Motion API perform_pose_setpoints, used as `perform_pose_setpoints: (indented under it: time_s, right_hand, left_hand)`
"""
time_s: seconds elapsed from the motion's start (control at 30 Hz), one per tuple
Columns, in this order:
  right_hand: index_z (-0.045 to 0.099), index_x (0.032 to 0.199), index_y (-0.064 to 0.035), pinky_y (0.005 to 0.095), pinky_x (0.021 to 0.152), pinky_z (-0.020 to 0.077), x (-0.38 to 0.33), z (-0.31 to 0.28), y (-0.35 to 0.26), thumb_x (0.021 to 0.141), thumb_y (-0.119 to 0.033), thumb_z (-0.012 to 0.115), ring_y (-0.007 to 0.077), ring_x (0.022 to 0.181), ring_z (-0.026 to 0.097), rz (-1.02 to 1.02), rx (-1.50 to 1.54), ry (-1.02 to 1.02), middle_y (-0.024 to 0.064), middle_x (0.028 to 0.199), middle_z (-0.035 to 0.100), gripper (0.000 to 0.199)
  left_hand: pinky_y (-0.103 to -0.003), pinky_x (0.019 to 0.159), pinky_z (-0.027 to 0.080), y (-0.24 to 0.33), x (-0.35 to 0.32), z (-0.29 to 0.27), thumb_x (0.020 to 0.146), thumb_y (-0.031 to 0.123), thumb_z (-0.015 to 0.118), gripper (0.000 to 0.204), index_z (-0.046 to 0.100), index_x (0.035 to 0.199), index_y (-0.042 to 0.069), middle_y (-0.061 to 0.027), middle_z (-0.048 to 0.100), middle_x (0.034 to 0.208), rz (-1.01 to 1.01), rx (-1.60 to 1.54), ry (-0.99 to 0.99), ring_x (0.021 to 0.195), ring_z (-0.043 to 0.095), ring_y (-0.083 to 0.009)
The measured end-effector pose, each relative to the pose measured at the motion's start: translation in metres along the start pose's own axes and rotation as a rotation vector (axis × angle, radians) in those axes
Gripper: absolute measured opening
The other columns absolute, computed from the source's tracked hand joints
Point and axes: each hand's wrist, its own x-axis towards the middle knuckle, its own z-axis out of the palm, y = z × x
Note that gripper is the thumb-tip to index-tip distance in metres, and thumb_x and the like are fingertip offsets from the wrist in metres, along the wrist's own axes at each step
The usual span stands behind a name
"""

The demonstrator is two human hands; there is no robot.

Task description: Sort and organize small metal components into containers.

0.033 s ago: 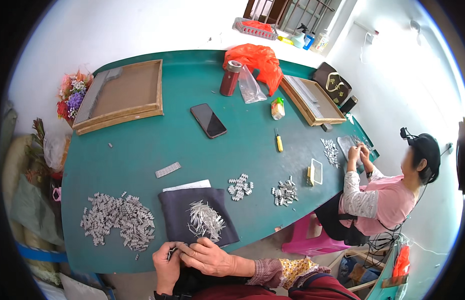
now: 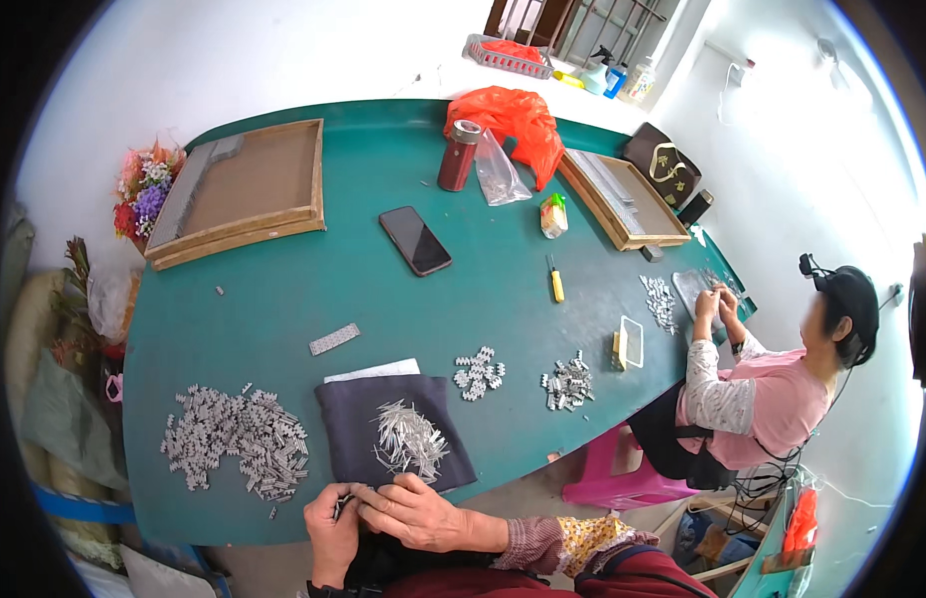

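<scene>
My left hand and my right hand meet at the near edge of the green table. My left fingers are closed around a small dark metal piece, and my right hand lies curled over them, fingertips pressed to the same piece.

Just beyond my knuckles lies a dark cloth with a loose heap of thin silver pins on it, and a white sheet peeks out from under its far edge. To my left spreads a wide pile of grey clips; to my right sit two smaller clusters.

Farther out lie a black phone, a yellow-handled tool, a dark red flask, a clear plastic bag and an orange bag. Two shallow wooden trays flank the table. At the right end another person in pink works with both hands on small parts.
</scene>
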Motion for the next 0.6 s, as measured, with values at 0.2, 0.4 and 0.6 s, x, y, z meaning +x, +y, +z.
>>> perform_pose_setpoints:
  time_s: [0.2, 0.4, 0.6]
  right_hand:
    - [0.052, 0.132, 0.0006, 0.0402, 0.086, 0.0423, -0.003, 0.006, 0.0, 0.07, -0.004, 0.06, 0.0269, 0.1, 0.056, 0.173, 0.093, 0.0, 0.0188, 0.139, 0.049, 0.063]
    - [0.056, 0.127, 0.0006, 0.0408, 0.08, 0.0407, 0.004, 0.006, -0.002, 0.069, -0.006, 0.065, 0.0289, 0.102, 0.056, 0.215, 0.156, 0.012, 0.0159, 0.124, 0.057, 0.059]
    - [0.064, 0.113, -0.0006, 0.0391, 0.078, 0.0467, 0.004, -0.001, 0.002, 0.064, 0.0, 0.067, 0.0296, 0.091, 0.054, 0.217, 0.084, 0.114, 0.0136, 0.112, 0.059, 0.049]
  left_hand:
    - [-0.025, 0.05, 0.05, -0.004, 0.002, -0.004, 0.09, -0.007, 0.058, 0.005, 0.063, 0.09, -0.006, -0.008, 0.065, 0.066, -0.157, -0.187, -0.078, 0.056, 0.063, -0.0121]
    - [-0.026, 0.052, 0.051, 0.0, -0.002, -0.008, 0.091, -0.002, 0.061, 0.006, 0.066, 0.094, -0.004, -0.0074, 0.066, 0.067, -0.185, -0.104, -0.062, 0.058, 0.063, -0.0118]
    - [-0.024, 0.051, 0.05, -0.015, -0.002, 0.003, 0.095, 0.0, 0.058, 0.008, 0.064, 0.099, -0.002, -0.0068, 0.065, 0.07, -0.17, -0.288, -0.143, 0.058, 0.062, -0.0097]
